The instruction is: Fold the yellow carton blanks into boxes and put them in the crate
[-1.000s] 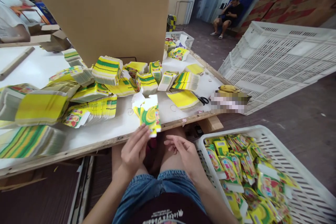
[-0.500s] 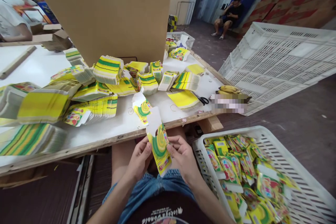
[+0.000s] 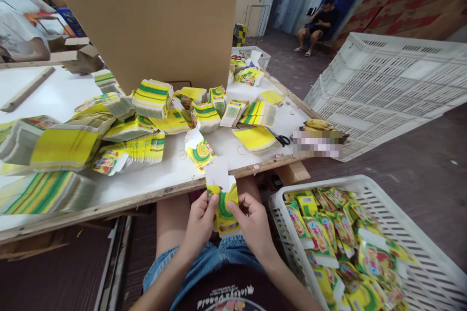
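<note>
A yellow-green carton (image 3: 223,199) with a raised white flap is held over my lap, just off the table's front edge. My left hand (image 3: 203,214) pinches its left side, thumb on the front. On the right side, my right hand (image 3: 251,216) grips it the same way. Another yellow-green carton (image 3: 200,151) lies on the table beyond the held one. Stacks of flat yellow-green cartons (image 3: 151,99) spread across the white table (image 3: 175,170). To my right, a white basket (image 3: 368,182) holds several cartons.
Black scissors (image 3: 282,140) and bananas (image 3: 319,125) are near the table's right edge. Stacked white crates (image 3: 379,82) stand at the right. A large cardboard panel (image 3: 146,19) rises behind the stacks. One person (image 3: 323,19) sits far back; another person's arm shows at left.
The held carton has turned more upright and its front now faces me squarely. My thumbs have moved onto its front face. The view has shifted slightly.
</note>
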The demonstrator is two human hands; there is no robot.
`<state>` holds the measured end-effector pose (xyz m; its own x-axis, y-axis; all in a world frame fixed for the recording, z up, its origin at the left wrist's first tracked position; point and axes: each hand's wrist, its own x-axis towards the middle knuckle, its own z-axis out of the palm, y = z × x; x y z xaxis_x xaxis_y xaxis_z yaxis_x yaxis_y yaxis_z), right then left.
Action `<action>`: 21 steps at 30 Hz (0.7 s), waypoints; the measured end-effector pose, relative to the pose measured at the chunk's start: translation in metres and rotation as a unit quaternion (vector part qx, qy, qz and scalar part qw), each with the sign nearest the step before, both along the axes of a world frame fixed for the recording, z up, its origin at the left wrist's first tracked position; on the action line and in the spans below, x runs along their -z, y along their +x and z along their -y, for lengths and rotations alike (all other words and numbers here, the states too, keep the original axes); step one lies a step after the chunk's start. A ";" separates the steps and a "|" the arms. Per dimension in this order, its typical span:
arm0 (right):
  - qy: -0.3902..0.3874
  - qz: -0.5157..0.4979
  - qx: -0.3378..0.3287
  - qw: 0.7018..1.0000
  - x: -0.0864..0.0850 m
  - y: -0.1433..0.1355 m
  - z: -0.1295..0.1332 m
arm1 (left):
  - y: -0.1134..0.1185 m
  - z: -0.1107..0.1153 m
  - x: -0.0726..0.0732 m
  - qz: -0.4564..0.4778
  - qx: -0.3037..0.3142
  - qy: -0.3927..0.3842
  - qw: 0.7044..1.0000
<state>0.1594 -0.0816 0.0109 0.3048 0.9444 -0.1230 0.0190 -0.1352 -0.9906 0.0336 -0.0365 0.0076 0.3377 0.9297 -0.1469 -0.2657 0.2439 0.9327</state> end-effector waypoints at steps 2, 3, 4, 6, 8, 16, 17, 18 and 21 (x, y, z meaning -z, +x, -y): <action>0.013 0.034 0.016 0.999 0.001 0.002 -0.001 | 0.000 0.001 -0.002 -0.023 -0.011 0.029 0.999; 0.028 0.040 0.020 0.999 0.001 0.003 -0.001 | -0.001 0.002 -0.003 -0.028 -0.013 0.038 0.999; 0.046 0.035 0.017 0.998 0.000 0.005 -0.002 | -0.002 0.002 -0.004 -0.027 -0.009 0.042 0.999; 0.085 0.002 -0.013 0.996 -0.004 0.009 -0.002 | -0.006 0.003 -0.006 -0.010 0.020 0.040 0.999; 0.107 -0.032 -0.061 0.992 -0.008 0.014 -0.002 | -0.011 0.001 -0.009 0.014 0.063 0.032 0.997; 0.065 -0.021 -0.174 0.982 -0.016 0.037 -0.004 | -0.025 -0.005 -0.011 0.077 0.179 -0.031 0.980; 0.062 -0.002 -0.174 0.983 -0.017 0.038 -0.005 | -0.025 -0.004 -0.011 0.080 0.186 -0.035 0.979; 0.067 0.021 -0.170 0.983 -0.017 0.038 -0.006 | -0.025 -0.003 -0.010 0.081 0.188 -0.038 0.978; 0.100 0.061 -0.133 0.984 -0.017 0.035 -0.007 | -0.024 0.000 -0.009 0.080 0.176 -0.043 0.980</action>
